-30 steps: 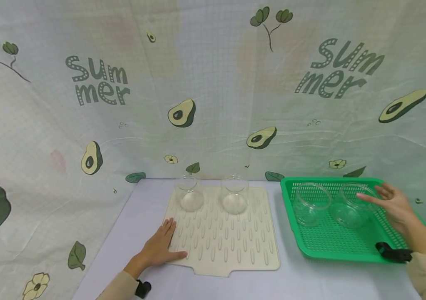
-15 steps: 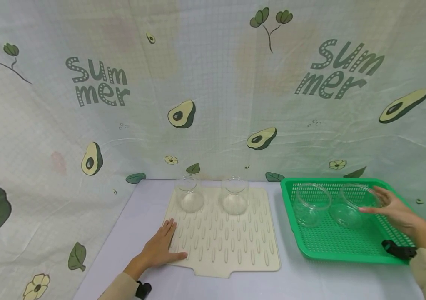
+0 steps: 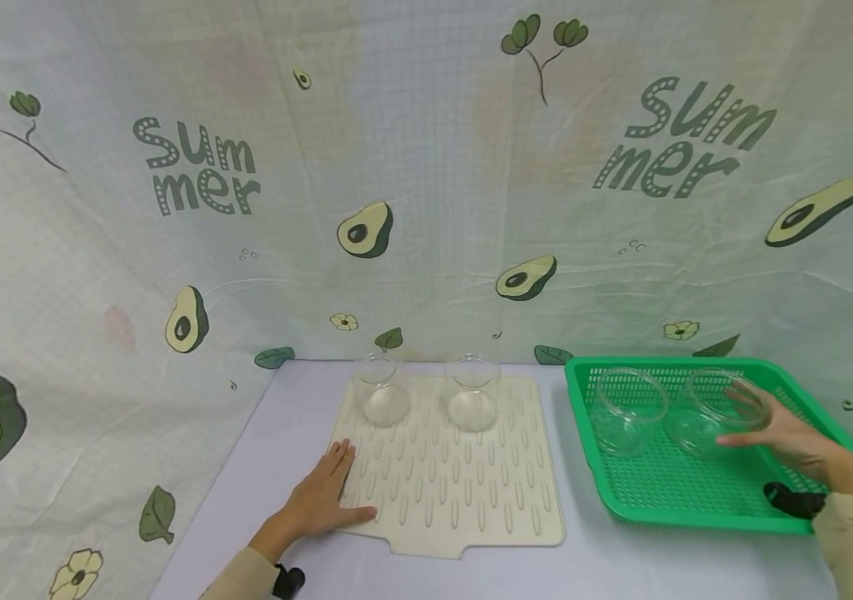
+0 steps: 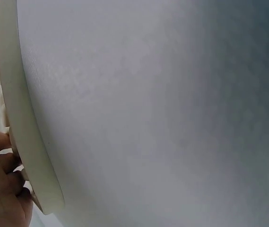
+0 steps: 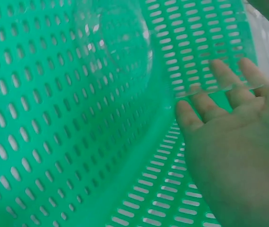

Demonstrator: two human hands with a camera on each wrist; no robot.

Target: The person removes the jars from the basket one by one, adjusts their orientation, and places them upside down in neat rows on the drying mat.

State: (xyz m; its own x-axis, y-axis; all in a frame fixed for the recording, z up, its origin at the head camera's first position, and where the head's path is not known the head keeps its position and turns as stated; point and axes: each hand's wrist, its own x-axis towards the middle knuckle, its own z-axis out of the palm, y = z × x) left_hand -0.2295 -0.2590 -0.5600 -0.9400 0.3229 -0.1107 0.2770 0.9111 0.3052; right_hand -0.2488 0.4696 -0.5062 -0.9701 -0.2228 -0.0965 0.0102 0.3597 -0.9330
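My right hand (image 3: 786,429) reaches over the green basket (image 3: 602,487) and holds the right-hand clear glass cup (image 3: 704,417). Its thumb lies on the cup's near side, and the other fingers show through the glass on the far side. Beside it in the basket leans another clear glass cup (image 3: 621,421). In the right wrist view, my right hand (image 5: 238,146) has its fingertips behind clear glass. My left hand (image 3: 321,492) rests with spread fingers on the left edge of the cream ridged mat (image 3: 441,492); some of its fingers (image 4: 6,165) touch the mat's edge in the left wrist view.
Two clear glass cups, one at left (image 3: 381,392) and one at right (image 3: 473,396), stand at the back of the mat. A printed cloth (image 3: 426,167) hangs behind the white table (image 3: 516,575). The basket's raised rim surrounds its cups.
My right hand has moved left and closed in around the right-hand cup in the basket, with its fingers now behind the glass. My left hand stays on the mat.
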